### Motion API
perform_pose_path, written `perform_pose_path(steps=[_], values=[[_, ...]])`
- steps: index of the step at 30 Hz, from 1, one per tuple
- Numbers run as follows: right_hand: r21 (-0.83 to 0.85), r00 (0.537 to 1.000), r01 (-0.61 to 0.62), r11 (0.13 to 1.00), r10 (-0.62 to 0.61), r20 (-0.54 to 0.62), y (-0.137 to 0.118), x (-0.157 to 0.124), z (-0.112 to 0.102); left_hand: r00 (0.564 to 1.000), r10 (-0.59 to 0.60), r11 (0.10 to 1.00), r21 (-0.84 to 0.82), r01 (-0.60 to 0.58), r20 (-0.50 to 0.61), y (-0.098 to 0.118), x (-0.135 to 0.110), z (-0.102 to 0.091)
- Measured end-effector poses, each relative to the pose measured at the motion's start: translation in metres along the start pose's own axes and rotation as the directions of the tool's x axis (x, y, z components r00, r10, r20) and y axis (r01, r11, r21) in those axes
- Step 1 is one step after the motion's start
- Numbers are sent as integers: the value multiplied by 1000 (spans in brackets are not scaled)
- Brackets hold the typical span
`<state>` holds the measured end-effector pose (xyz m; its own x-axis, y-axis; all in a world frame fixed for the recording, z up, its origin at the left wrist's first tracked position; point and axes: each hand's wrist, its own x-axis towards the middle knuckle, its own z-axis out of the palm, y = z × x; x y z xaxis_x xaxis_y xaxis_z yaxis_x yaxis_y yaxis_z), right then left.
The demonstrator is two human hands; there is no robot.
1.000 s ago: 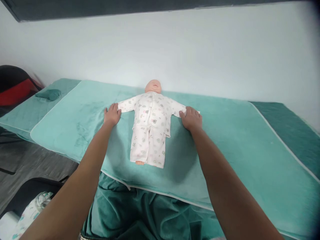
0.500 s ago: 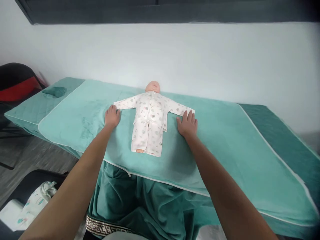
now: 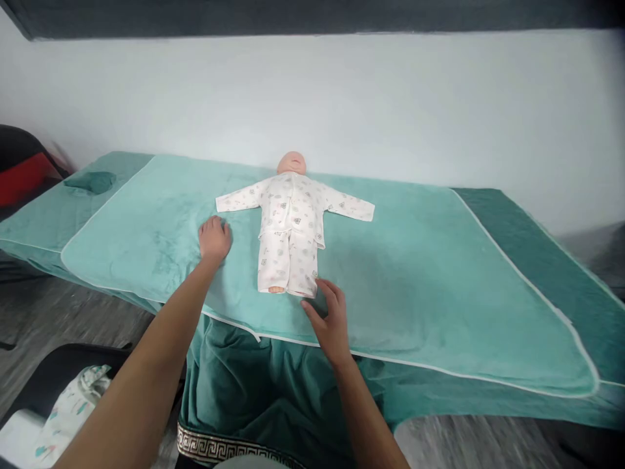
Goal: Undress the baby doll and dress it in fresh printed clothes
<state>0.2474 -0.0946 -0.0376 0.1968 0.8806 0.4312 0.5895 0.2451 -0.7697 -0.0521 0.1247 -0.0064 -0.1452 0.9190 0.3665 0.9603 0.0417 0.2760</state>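
On the teal bed cover lies a baby doll on its back, head toward the wall, arms spread wide. It wears a white printed long-sleeved top and matching trousers; a bit of foot shows at one trouser cuff. My left hand rests on the cover just below the sleeve on the left, holding nothing, fingers loosely out. My right hand is at the trouser cuff on the right, thumb and fingers apart. Its fingertips are close to the fabric; whether they touch it I cannot tell.
A white wall runs behind the bed. The bed's face hole is at the far left, near a black and red chair. At lower left, a black chair holds a printed cloth and a white item.
My right hand has left the sleeve end on the right and come down and left to the trouser cuff. My left hand has shifted slightly down, off the other sleeve. The view has moved a little.
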Motion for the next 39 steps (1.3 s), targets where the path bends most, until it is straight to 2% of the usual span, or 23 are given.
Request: perform_pose_path(steps=[3, 10, 15, 17, 22, 27, 33, 39], values=[[14, 998, -42, 999, 42, -50, -14, 0, 14, 1000, -2, 1000, -20, 2, 0, 0, 1, -1], [-23, 996, -64, 998, 62, -71, -34, 16, 32, 1000, -11, 1000, -16, 11, -15, 1, 5, 2], [-163, 980, -139, 977, 112, -166, -38, 18, 52, 1000, -11, 1000, 6, 11, -17, 3, 6, 3], [-177, 979, -135, 975, 103, -176, -35, 19, 55, 1000, -7, 1000, 4, 7, -15, 3, 6, 3], [-143, 980, -99, 985, 72, -188, -24, 19, 43, 999, 7, 1000, 22, -7, -32, 2, 5, 5], [-213, 981, -45, 976, 3, -194, -17, 14, 30, 1000, 1, 1000, 16, -1, -19, 3, 5, 5], [-217, 962, 87, 972, -139, -237, -26, 13, 21, 1000, 9, 1000, 29, -8, -29, 3, 5, 6], [-220, 965, 122, 968, -168, -201, -41, 6, 13, 1000, 23, 998, 51, -22, -17, 2, 5, 6]])
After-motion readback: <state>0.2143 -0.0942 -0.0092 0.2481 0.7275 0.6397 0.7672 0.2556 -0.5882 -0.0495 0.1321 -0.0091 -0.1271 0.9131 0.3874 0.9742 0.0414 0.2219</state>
